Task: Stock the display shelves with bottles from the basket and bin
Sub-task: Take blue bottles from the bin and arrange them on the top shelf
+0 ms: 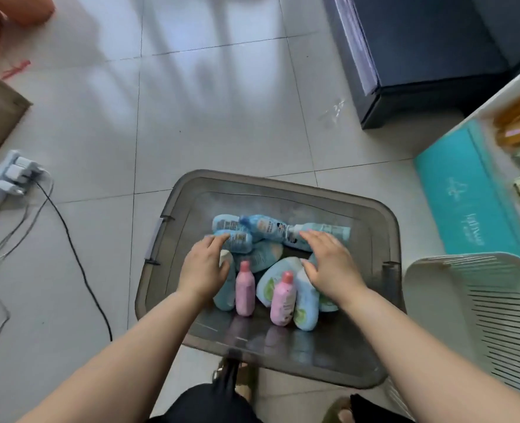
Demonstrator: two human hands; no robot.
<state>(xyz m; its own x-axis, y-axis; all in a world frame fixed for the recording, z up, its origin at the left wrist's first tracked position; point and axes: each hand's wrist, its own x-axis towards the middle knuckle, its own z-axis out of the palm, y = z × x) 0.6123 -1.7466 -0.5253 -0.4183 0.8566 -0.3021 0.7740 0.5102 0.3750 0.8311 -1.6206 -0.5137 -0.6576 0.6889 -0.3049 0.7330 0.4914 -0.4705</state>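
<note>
the grey bin (283,186) sits on the floor tiles (210,117) right at the person's feet, so both arms can drop straight in. blue bottles (261,227) lie heaped toward its 12 o'clock side and two pink bottles (245,288) stand upright nearer 6. the left hand (202,271) rests on a blue bottle at 10 o'clock and the right hand (329,264) lies over others at 2. the fingers of both are loosely spread and curl round nothing, probably feeling out which to lift. the white basket (481,300) stands at the bin's 4 o'clock, the shelf (503,96) at 2

Smoky grey bin (173,206), pale blue bottles (263,227), pink bottles (245,293), white slatted basket (478,300)
</note>
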